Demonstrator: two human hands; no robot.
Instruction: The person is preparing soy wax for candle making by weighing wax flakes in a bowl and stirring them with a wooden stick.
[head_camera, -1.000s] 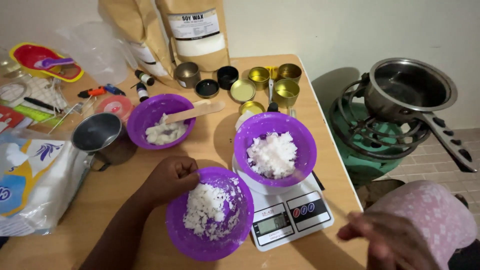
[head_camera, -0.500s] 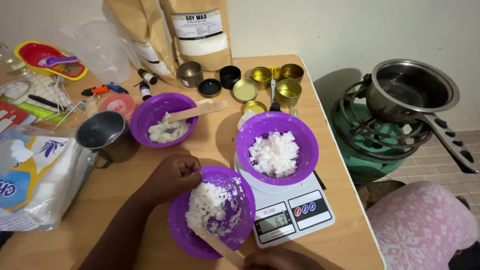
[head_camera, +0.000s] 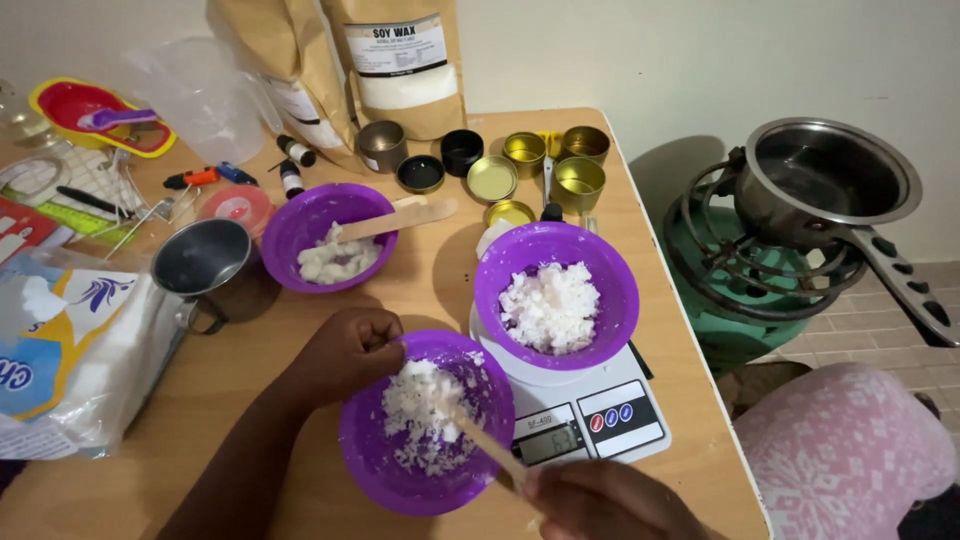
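Left hand (head_camera: 345, 350) grips the near purple bowl's (head_camera: 372, 470) rim; right hand (head_camera: 600, 500) is closed on a wooden stick (head_camera: 485, 447) buried in white flakes (head_camera: 420, 410) just ahead. Hard stirring could flick flakes over the rim.

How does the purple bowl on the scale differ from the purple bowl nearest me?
The bowl on the scale sits raised on the white kitchen scale; the near bowl rests on the wooden table. No hand touches the scale bowl; the left hand grips the near bowl's rim. The right hand holds a wooden stick in the near bowl; the scale bowl has none. Both are purple and hold white flakes.
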